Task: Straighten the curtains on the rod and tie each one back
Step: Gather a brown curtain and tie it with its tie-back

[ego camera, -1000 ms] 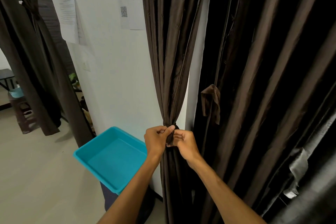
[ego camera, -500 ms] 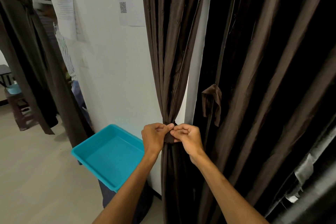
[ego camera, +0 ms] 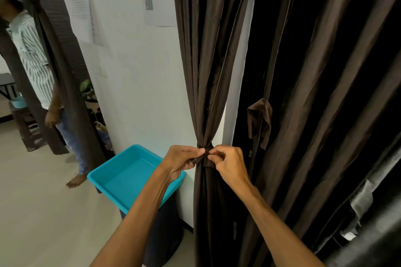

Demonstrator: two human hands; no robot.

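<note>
Pale floor (ego camera: 32,212) and a white wall (ego camera: 134,76) with papers taped up. One turquoise tub (ego camera: 130,178) sits near the wall. The glossy brown curtain (ego camera: 206,71) hangs beside the wall's edge, cinched narrow by a matching tie (ego camera: 207,162). The left hand (ego camera: 182,159) and right hand (ego camera: 227,162) each pinch that tie with curled fingers. I count three curtains and two ties, the second tie (ego camera: 259,121) dangling loose.

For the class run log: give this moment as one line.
stage: tying | left hand: pinches tie-back | right hand: pinches tie-back | curtain: gathered
</note>
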